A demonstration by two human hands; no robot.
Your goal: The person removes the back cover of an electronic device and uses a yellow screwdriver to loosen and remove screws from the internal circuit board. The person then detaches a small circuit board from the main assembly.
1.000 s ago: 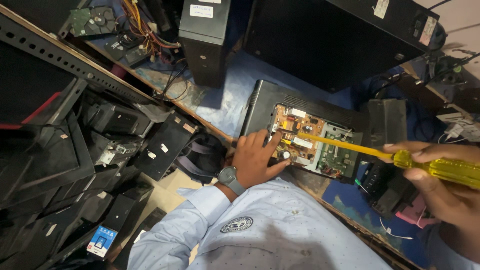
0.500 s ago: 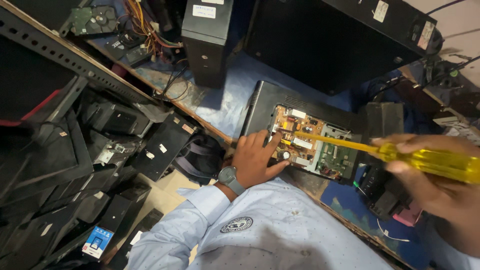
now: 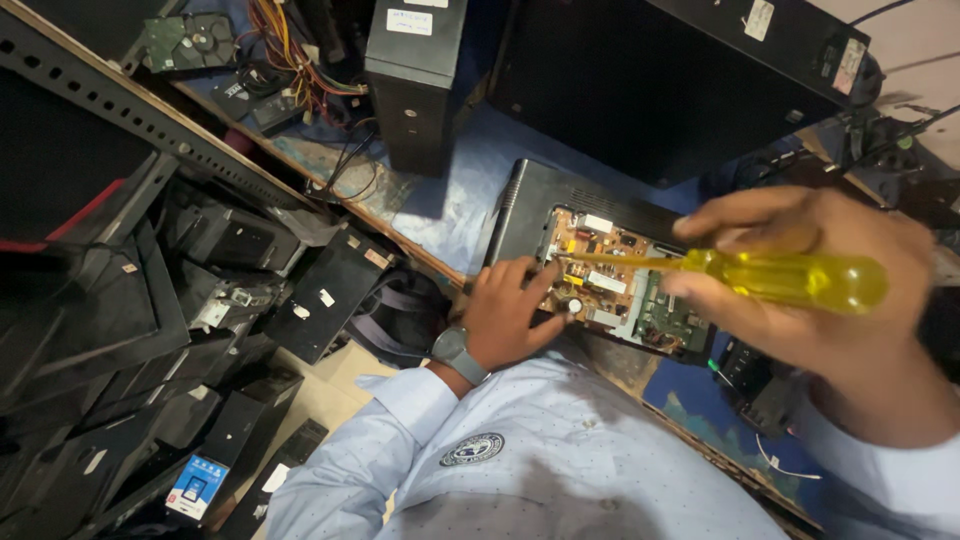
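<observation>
- The right hand (image 3: 820,300), at the right of the frame, is closed around the yellow handle of a screwdriver (image 3: 780,278).
- The screwdriver lies nearly level. Its shaft runs left from the handle, and the tip sits over the left part of the circuit board (image 3: 625,285).
- The circuit board is at the centre of the frame, exposed inside an open black case (image 3: 525,210) that rests on the bench (image 3: 450,215).
- The left hand (image 3: 505,315) lies just left of centre, palm down, with fingers spread. The fingertips rest on the lower left edge of the circuit board. This hand grips nothing.
- A wristwatch (image 3: 458,353) with a grey band sits on the left wrist, above the cuff of a light blue sleeve (image 3: 360,450).
- The bench surface is blue and worn, with a wooden front edge running diagonally from upper left to lower right.
- A black computer tower (image 3: 415,80) stands upright on the bench at upper centre. A larger black box (image 3: 660,80) lies beside it at upper right.
- A bundle of coloured wires (image 3: 295,50) sits at the upper left, beside a bare hard drive (image 3: 190,40).
- A pile of black monitor shells and stands (image 3: 150,310) fills the left side of the frame, below the bench edge.
- A small blue and white card (image 3: 197,487) lies at the lower left, among the pile.
</observation>
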